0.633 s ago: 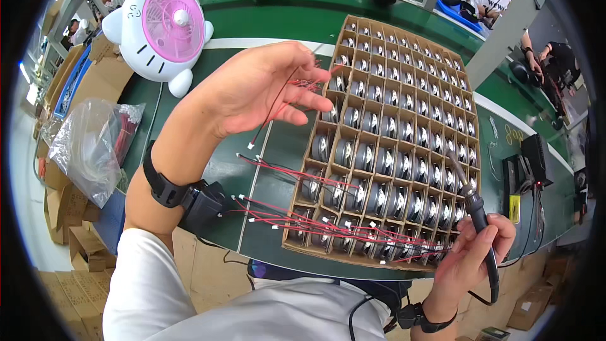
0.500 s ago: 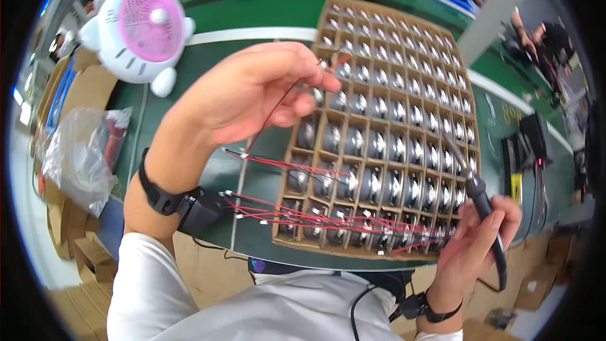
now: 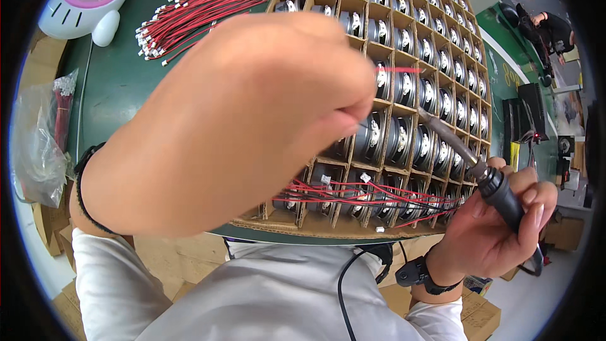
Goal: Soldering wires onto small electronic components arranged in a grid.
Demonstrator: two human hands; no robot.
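Observation:
My left hand (image 3: 271,88) is closed in a pinch over the left part of a divided cardboard box (image 3: 344,232). A thin red wire (image 3: 402,70) sticks out past its fingers, which are mostly hidden behind the hand. In the box's compartments stand round metal parts (image 3: 401,136) that look like small speakers, with bright terminals facing up. At the box's right edge, my right hand (image 3: 499,240) grips a soldering iron (image 3: 499,189) by its black handle. Its tip points up and left above the speakers, near the wire end but apart from it. Red and black wires (image 3: 379,201) with white connectors lie across the nearest row.
A pile of red wires (image 3: 208,16) with white connectors lies on the green table, left of the box. Farther left are a pink-and-white fan (image 3: 95,0) and a clear plastic bag (image 3: 38,132). A black device (image 3: 533,113) stands at the right; a person (image 3: 549,31) sits beyond.
My view has shifted. My left hand has turned over and come closer, farther right across the box, with the wire. The soldering iron's tip has moved toward that hand.

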